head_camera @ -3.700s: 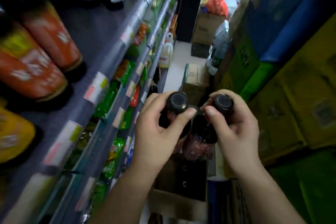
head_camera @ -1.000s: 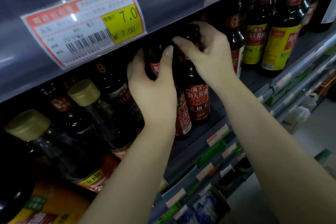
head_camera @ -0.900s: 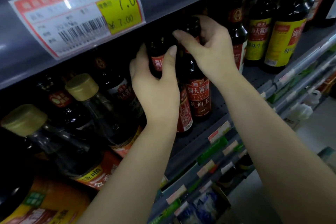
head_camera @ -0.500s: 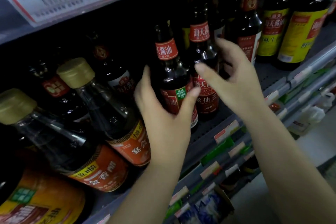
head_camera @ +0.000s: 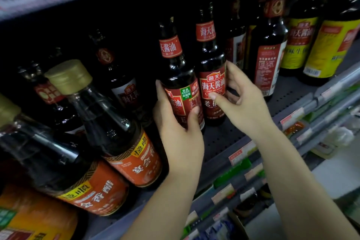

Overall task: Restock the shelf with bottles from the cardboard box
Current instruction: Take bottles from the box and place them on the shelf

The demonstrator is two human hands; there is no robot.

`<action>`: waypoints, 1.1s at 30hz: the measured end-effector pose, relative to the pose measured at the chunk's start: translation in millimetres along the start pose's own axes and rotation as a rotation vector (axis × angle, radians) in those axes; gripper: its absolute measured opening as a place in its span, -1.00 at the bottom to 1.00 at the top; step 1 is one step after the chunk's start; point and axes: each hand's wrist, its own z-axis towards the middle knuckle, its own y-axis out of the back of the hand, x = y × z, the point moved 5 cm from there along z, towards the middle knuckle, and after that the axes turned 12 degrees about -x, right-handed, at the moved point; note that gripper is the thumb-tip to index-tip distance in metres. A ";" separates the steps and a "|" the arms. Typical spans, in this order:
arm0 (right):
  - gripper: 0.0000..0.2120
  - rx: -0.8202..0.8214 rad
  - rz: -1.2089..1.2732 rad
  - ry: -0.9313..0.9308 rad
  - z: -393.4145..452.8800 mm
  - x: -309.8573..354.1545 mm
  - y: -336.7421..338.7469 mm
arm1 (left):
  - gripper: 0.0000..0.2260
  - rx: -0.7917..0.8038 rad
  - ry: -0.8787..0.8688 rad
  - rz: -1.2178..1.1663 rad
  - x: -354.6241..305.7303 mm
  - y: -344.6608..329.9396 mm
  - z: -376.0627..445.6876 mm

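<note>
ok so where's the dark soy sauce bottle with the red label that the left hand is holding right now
In the head view, the dark red-labelled soy sauce bottle stands mid-frame on the grey perforated shelf, gripped by the left hand, touching a matching bottle on its right.

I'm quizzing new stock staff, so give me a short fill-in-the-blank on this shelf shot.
1. The left hand grips a dark bottle with a ____ label.
2. The right hand touches the neighbouring bottle, which stands ____ on the shelf.
3. The tilted bottle nearest the left hand has a ____ cap.

Missing words: red; upright; gold
</note>
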 end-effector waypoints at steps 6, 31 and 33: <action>-0.35 0.035 -0.032 0.045 29.9 -8.1 -21.9 | -0.27 -0.089 0.063 -0.005 11.6 -18.1 24.5; -0.20 -0.081 -0.019 -0.020 34.1 -12.9 -29.6 | -0.27 -0.118 0.094 0.006 20.5 -22.9 32.7; -0.25 -0.089 -0.028 -0.010 20.2 -4.6 -20.1 | -0.28 -0.086 0.021 -0.006 9.1 -16.2 21.2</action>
